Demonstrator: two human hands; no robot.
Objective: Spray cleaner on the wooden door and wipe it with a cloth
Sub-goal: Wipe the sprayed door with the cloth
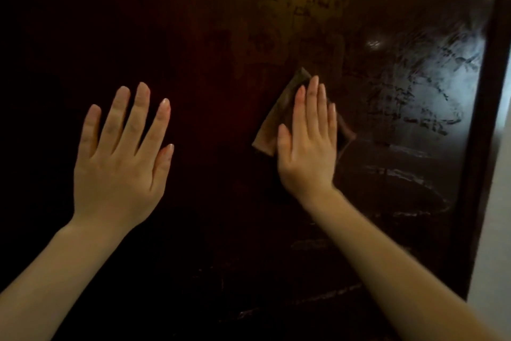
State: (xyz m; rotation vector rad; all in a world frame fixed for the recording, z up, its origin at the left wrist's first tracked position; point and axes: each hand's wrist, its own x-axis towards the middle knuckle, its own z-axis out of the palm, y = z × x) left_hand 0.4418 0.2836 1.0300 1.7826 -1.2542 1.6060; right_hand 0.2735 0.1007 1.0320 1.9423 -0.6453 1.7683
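- While the wiping step looks underway, the right hand [307, 144] lies flat, fingers together, pressing the cloth [279, 116] against the wooden door [221, 36] at frame centre; a flat palm likely spreads pressure evenly.
- Left hand [121, 147], centre-left, is spread wide and holds nothing; probably bracing so the door doesn't swing. Actual contact: can't tell.
- Streaky smears [414, 97] at centre-right and right suggest cleaner already applied there.
- Left part of the door is too dark to judge.
- No spray bottle in view.
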